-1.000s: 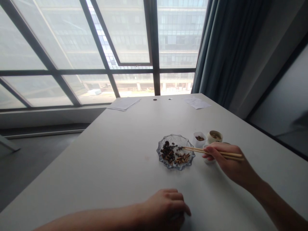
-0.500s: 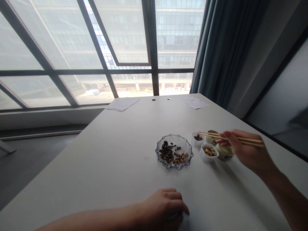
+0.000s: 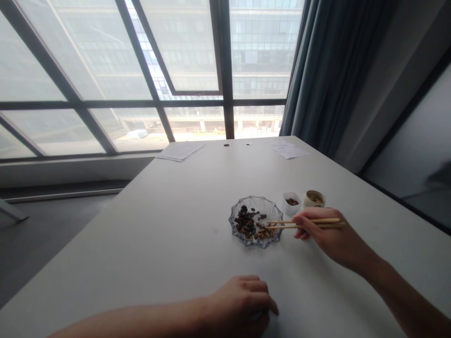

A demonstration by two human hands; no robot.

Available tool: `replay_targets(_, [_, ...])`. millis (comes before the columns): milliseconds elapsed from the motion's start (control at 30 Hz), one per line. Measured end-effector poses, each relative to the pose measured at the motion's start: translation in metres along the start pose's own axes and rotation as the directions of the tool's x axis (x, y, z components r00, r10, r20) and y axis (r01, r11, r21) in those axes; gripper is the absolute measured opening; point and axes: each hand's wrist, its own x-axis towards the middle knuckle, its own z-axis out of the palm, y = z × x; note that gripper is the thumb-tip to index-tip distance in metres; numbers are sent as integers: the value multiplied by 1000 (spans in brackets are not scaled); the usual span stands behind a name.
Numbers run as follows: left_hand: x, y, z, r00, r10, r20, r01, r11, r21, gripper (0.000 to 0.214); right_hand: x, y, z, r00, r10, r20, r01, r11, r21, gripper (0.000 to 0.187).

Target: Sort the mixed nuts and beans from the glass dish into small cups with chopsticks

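White bench (image 3: 158,234) fills the near scene, where the left grip (image 3: 243,300) rests curled, its underside hidden, so I cannot tell if it holds anything; its forearm (image 3: 155,317) is cut off below. Farther right, the right grip (image 3: 329,239) is closed on tan chopsticks (image 3: 289,227), their tips over a clear, scalloped glass dish (image 3: 263,204) of near-black beans (image 3: 244,217) and slim brown seeds (image 3: 265,233); whether they pinch any is too small to tell. Beyond stand a white cup (image 3: 287,209) of brown bits (image 3: 291,202) and a cream pot (image 3: 310,203), contents unclear.
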Motion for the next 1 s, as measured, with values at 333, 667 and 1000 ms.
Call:
replay_targets(333, [0,1,2,1000,0,-17,0,1000,14,27,0,20,12,995,24,-101,-7,986,169,51])
replay_targets(667, [0,-3,3,1000,2,-5,-2,1000,-15,27,-2,21,-49,866,15,-499,14,998,54,49])
replay_targets(1000, [0,-3,2,1000,22,-20,-22,1000,-13,26,-7,0,-35,978,-64,-196,63,998,-11,38])
